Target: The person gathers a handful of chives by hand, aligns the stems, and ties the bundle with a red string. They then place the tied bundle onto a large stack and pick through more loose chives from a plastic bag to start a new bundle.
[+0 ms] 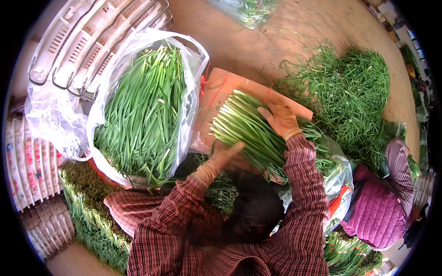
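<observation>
A thick bunch of garlic chives lies on an orange-brown board, its pale cut ends toward the left. My left hand, in a tan glove, grips the bunch's near edge by the pale ends; some of its fingers are hidden. Farther along, my gloved right hand curls over the far side and presses on the leaves. Thin red ties show at the board's far side. Left of the board, a clear plastic bag stands open, packed with more chives.
White plastic crates are stacked at the far left. A loose heap of green leaves covers the floor to the right. Bundled chives stand at lower left. A person in a purple vest sits at the right. Another clear bag is beside my right arm.
</observation>
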Motion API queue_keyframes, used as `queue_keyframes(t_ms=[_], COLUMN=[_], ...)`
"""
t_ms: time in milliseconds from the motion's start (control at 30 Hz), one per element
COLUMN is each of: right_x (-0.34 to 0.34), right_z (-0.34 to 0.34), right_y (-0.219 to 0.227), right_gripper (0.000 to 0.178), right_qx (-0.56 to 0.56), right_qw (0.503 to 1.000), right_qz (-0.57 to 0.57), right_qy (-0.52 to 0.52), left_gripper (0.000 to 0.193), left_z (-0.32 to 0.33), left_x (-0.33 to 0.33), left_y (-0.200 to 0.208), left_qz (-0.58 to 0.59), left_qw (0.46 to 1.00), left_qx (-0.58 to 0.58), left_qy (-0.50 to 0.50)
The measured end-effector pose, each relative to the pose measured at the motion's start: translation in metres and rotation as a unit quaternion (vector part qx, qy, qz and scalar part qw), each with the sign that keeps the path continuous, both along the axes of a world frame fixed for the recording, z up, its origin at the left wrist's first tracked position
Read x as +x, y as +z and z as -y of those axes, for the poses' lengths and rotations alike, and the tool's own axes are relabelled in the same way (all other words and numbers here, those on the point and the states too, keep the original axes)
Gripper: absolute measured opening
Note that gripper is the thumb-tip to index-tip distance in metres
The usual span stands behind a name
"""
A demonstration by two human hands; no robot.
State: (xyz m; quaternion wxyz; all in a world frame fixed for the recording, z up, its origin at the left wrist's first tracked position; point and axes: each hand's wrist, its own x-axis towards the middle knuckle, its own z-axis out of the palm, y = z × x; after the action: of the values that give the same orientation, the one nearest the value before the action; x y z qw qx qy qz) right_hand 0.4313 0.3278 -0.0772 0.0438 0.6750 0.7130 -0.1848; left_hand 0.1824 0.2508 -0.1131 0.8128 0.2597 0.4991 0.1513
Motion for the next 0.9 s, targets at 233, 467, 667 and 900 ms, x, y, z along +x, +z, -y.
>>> queue_keyframes(t_ms=[233,467,667,900], right_x=[-0.019,-0.052,-0.035,-0.032], right_z=[0.047,0.066,0.051,0.04], right_y=[0.011,0.019,0.006,0.007], right_gripper=[0.065,0.117,0.112,0.11], right_qx=[0.033,0.036,-0.021,-0.063], right_qw=[0.976,0.998,0.999,0.997], right_qz=[-0.208,-0.052,-0.037,-0.046], right_qy=[0.055,0.027,0.006,0.0], left_gripper=[0.073,0.061,0.054,0.039], left_z=[0.001,-0.016,-0.001,0.088], left_x=[0.014,0.026,-0.019,-0.037], left_y=[-0.022,-0.043,0.006,-0.024], left_qz=[0.106,0.114,-0.036,-0.171], left_qw=[0.975,0.977,0.992,0.953], left_qx=[-0.123,-0.073,0.064,0.137], left_qy=[0.148,0.165,-0.105,0.21])
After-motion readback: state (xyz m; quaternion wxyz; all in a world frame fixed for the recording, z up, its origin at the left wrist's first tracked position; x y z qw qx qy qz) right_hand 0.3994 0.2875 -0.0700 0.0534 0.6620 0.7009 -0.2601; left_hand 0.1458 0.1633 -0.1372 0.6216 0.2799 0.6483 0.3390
